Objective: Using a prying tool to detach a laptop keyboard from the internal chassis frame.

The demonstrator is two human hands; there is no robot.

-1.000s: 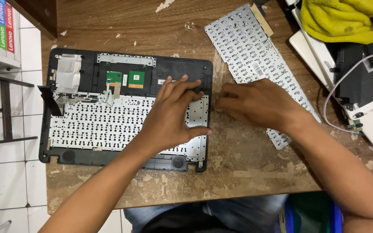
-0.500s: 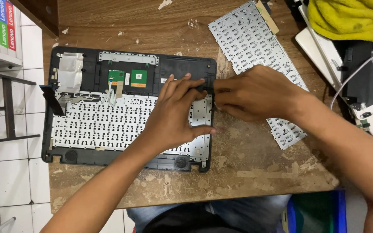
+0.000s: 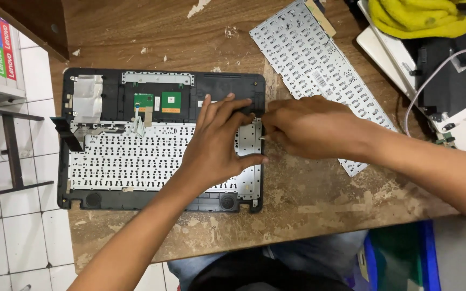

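Worn wooden table [image 3: 319, 199] at the base of everything, bearing one black laptop shell [image 3: 109, 81] turned inside up, with one metal keyboard plate [image 3: 130, 161] seated in it and a second, loose keyboard [image 3: 319, 59] lying well apart to the right. Left hand [image 3: 217, 145] spread wide, fingertips pressing the shell's right edge. Right hand [image 3: 308, 126] pinched narrowly on something small at that edge (too small to identify). Judging by this: a fastening step at the plate's corner, calling next for steady, fine pressure.
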